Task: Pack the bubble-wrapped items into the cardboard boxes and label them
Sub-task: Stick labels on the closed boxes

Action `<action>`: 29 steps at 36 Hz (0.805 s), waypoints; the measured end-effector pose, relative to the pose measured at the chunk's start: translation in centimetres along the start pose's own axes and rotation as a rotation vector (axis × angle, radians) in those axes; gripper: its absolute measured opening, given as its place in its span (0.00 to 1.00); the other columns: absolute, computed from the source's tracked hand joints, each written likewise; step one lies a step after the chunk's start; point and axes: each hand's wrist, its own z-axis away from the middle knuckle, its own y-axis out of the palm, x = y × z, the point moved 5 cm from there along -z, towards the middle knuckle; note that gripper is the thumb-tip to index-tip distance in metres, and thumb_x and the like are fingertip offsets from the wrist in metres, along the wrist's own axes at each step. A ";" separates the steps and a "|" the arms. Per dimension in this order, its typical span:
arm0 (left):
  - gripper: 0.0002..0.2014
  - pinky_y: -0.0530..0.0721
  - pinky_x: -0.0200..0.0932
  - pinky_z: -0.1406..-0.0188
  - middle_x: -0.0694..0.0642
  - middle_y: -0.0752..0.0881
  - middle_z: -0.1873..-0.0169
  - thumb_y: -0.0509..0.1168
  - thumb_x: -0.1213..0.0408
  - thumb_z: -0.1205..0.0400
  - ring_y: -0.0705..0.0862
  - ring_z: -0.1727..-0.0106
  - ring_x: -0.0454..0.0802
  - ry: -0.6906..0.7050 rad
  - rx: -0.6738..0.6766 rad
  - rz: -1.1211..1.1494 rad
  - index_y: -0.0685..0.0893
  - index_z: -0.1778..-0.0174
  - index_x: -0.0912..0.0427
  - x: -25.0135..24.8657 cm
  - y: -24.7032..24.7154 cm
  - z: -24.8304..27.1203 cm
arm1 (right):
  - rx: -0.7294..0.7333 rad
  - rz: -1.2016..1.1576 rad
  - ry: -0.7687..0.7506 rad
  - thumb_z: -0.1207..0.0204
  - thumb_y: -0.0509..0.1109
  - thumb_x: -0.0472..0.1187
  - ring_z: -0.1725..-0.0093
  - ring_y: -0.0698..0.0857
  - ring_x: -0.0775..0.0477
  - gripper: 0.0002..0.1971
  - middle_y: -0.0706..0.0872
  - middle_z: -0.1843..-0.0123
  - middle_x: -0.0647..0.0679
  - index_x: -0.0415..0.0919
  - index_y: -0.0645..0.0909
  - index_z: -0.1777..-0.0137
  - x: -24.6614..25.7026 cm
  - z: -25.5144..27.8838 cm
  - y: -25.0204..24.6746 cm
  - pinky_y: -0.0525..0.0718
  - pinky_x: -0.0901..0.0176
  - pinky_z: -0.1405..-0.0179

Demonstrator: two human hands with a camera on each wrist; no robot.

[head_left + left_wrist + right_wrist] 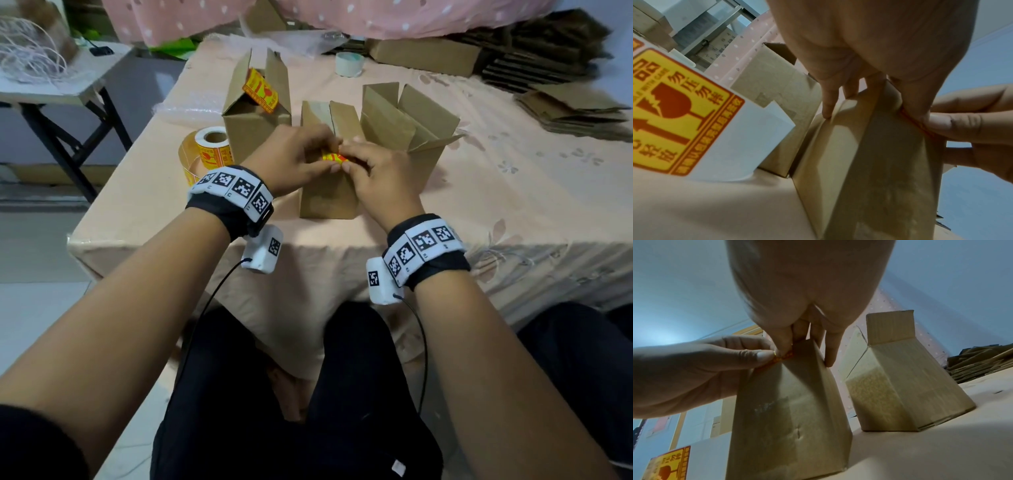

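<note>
Three brown cardboard boxes stand on the table. Over the closed top of the middle box point(329, 195) both hands meet and pinch a yellow-and-red fragile label point(334, 158) at its front top edge. My left hand point(320, 156) comes from the left, and its other fingers rest on the box's left side point(827, 112). My right hand point(354, 162) comes from the right, with one finger down the box's right side point(829, 360). The label's red edge point(785, 356) shows between the thumbs. The left box point(255, 126) carries a label point(260, 90) on a raised flap. The right box point(407, 116) stands with its flaps up.
A roll of fragile labels point(209, 150) lies left of the boxes, with bubble wrap point(185, 109) behind it. A tape roll point(349, 63) and another box point(424, 54) sit at the back. Flattened cartons point(575, 113) are stacked at the right. A side table point(51, 82) stands to the left.
</note>
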 end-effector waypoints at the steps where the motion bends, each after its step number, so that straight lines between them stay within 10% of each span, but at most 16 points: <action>1: 0.16 0.84 0.57 0.41 0.56 0.91 0.47 0.69 0.49 0.20 0.88 0.40 0.57 0.005 -0.008 -0.007 0.86 0.42 0.56 0.0 -0.1 0.0 | 0.007 -0.005 0.001 0.25 0.71 0.34 0.33 0.85 0.45 0.13 0.91 0.41 0.42 0.38 0.90 0.41 0.1 -0.1 0.0 0.75 0.66 0.32; 8: 0.16 0.75 0.48 0.24 0.58 0.86 0.34 0.70 0.57 0.17 0.75 0.23 0.54 0.044 -0.011 -0.054 0.87 0.34 0.59 -0.3 0.2 0.2 | -0.018 -0.006 -0.004 0.26 0.72 0.34 0.35 0.86 0.44 0.12 0.91 0.42 0.41 0.37 0.91 0.44 0.0 -0.1 0.1 0.76 0.65 0.32; 22: 0.18 0.77 0.49 0.26 0.59 0.86 0.35 0.68 0.57 0.18 0.78 0.25 0.56 0.030 -0.024 -0.032 0.88 0.35 0.62 -0.2 0.5 0.1 | -0.069 -0.112 0.040 0.27 0.74 0.34 0.36 0.87 0.48 0.11 0.92 0.44 0.42 0.38 0.92 0.46 -1.1 -0.2 0.4 0.77 0.64 0.31; 29: 0.17 0.72 0.33 0.25 0.56 0.86 0.34 0.71 0.57 0.18 0.77 0.24 0.48 0.047 -0.056 -0.040 0.88 0.34 0.60 0.2 0.6 0.1 | -0.051 -0.236 0.108 0.29 0.78 0.33 0.36 0.87 0.54 0.12 0.91 0.44 0.44 0.38 0.91 0.45 -1.7 -0.2 -0.1 0.78 0.65 0.30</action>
